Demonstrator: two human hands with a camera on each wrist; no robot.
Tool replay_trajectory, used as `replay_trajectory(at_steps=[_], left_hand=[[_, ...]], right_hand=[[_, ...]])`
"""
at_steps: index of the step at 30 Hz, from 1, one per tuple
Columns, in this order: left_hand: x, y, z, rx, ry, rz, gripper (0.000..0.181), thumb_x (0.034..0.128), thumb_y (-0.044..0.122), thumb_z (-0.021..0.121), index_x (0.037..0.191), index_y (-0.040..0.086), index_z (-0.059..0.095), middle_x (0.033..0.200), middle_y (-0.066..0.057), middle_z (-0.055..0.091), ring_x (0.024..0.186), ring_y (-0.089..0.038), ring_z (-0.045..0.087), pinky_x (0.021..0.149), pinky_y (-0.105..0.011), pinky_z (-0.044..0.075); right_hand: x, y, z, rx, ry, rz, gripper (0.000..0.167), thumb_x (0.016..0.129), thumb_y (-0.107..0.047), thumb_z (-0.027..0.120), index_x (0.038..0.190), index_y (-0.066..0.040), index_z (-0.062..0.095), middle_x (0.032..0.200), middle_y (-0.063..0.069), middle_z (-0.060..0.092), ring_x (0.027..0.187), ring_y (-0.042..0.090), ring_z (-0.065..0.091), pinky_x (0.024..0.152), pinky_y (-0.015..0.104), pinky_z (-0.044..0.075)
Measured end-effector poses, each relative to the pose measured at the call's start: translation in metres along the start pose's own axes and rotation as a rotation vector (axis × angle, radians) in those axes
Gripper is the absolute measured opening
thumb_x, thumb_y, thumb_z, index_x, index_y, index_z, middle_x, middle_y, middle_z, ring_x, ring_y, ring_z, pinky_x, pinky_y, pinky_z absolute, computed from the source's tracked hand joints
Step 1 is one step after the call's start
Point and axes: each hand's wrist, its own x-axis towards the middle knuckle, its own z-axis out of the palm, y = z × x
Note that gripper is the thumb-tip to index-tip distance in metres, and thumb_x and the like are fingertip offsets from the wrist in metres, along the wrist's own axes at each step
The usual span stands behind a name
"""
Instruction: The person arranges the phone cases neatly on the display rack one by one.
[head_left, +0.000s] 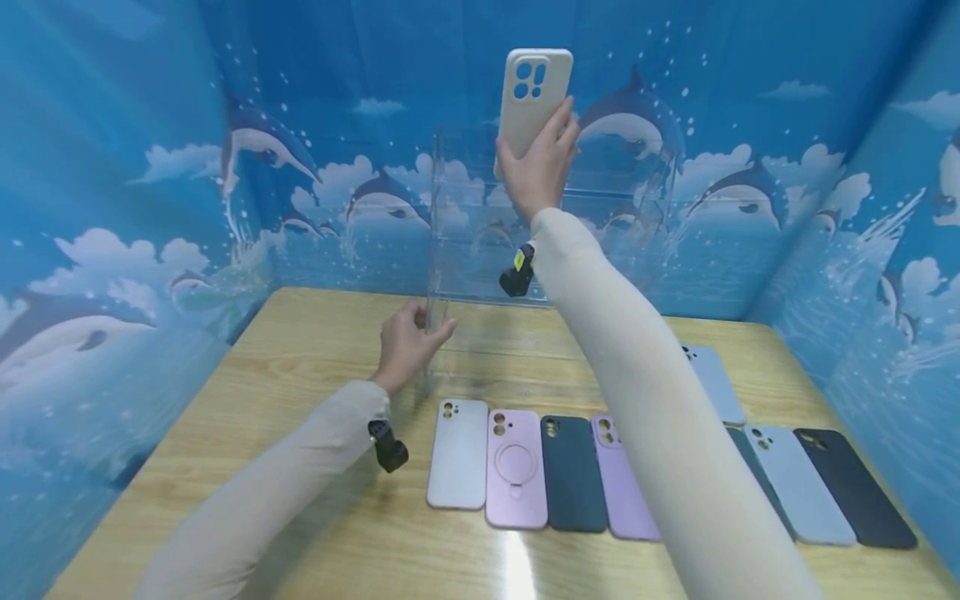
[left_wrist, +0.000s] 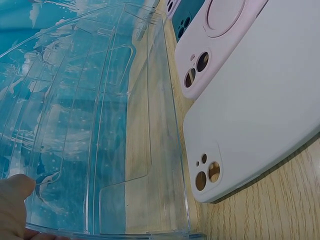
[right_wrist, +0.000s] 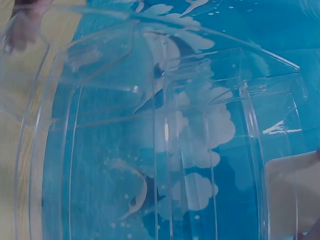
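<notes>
1. Clear tiered acrylic rack (head_left: 480, 250), standing on wooden table (head_left: 285, 358).
2. Right hand (head_left: 542, 162), gripping white phone case (head_left: 528, 117), held at rack's top; contact with rack unclear.
3. Left hand (head_left: 407, 343), thumb and fingers pinching rack's left edge.
4. Pink ring-backed phone case (head_left: 517, 467), flat, in row before rack.

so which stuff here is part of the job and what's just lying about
Seems part of the job:
white phone case, in the right hand
clear tiered rack, gripped at its side by the left hand
other phone cases, probably, though untouched

Just surroundings:
wooden table
dolphin backdrop
</notes>
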Motion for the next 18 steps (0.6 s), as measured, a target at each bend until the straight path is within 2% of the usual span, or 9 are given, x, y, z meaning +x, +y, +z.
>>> replay_trajectory(at_steps=[5,9,13,18], left_hand=[[0.000,0.000,0.001,-0.005,0.008,0.006,0.037,0.0844,0.033,0.074,0.096,0.001,0.060,0.096,-0.020,0.067,0.084,-0.028,0.063,0.077,-0.042,0.057],[-0.001,-0.002,0.002,-0.007,0.010,0.013,0.036,0.0846,0.033,0.074,0.096,0.002,0.059,0.094,-0.020,0.067,0.081,-0.028,0.063,0.074,-0.042,0.057],[-0.001,-0.004,0.003,-0.002,0.006,0.014,0.037,0.0846,0.034,0.074,0.096,0.002,0.059,0.093,-0.019,0.067,0.079,-0.026,0.062,0.071,-0.041,0.057],[0.000,-0.004,0.003,-0.006,0.012,0.022,0.037,0.0846,0.034,0.074,0.095,0.002,0.059,0.092,-0.019,0.067,0.077,-0.027,0.062,0.070,-0.041,0.057]], right_hand=[[0.000,0.002,0.003,-0.133,-0.063,-0.050,0.101,0.094,-0.048,0.054,0.148,-0.017,-0.026,0.160,0.003,-0.016,0.147,0.022,-0.004,0.121,0.033,0.014],[-0.004,0.006,0.008,-0.261,-0.102,-0.125,0.096,0.096,-0.048,0.048,0.147,-0.012,-0.025,0.156,0.008,-0.029,0.146,0.029,-0.016,0.122,0.035,0.004],[-0.006,0.010,0.011,-0.378,-0.143,-0.176,0.089,0.098,-0.049,0.043,0.150,-0.010,-0.018,0.155,0.008,-0.032,0.144,0.031,-0.023,0.121,0.039,-0.005],[-0.005,0.011,0.010,-0.446,-0.182,-0.211,0.083,0.100,-0.050,0.036,0.151,-0.009,-0.015,0.156,0.007,-0.029,0.144,0.027,-0.022,0.121,0.040,-0.006]])
